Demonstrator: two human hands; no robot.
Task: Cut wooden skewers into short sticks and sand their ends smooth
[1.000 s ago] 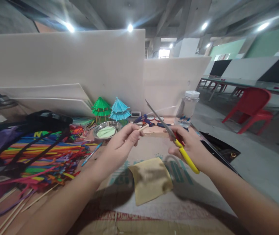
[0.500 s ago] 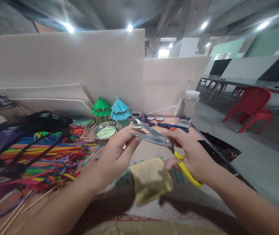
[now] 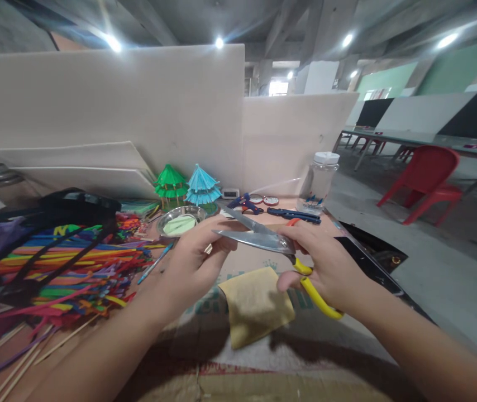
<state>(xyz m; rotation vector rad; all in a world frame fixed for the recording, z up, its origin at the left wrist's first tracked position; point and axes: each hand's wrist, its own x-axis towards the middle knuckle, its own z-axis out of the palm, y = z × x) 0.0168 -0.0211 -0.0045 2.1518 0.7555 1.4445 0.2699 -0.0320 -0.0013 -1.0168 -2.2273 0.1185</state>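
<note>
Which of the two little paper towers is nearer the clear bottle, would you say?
The blue tower, which stands to the right of the green tower, toward the bottle.

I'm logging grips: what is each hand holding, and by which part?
The right hand holds scissors by the handles; the left hand pinches something too hidden to tell what or where.

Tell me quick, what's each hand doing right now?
Left hand: fingers pinched around a small stick, mostly hidden.
Right hand: holding scissors, blades open.
</note>
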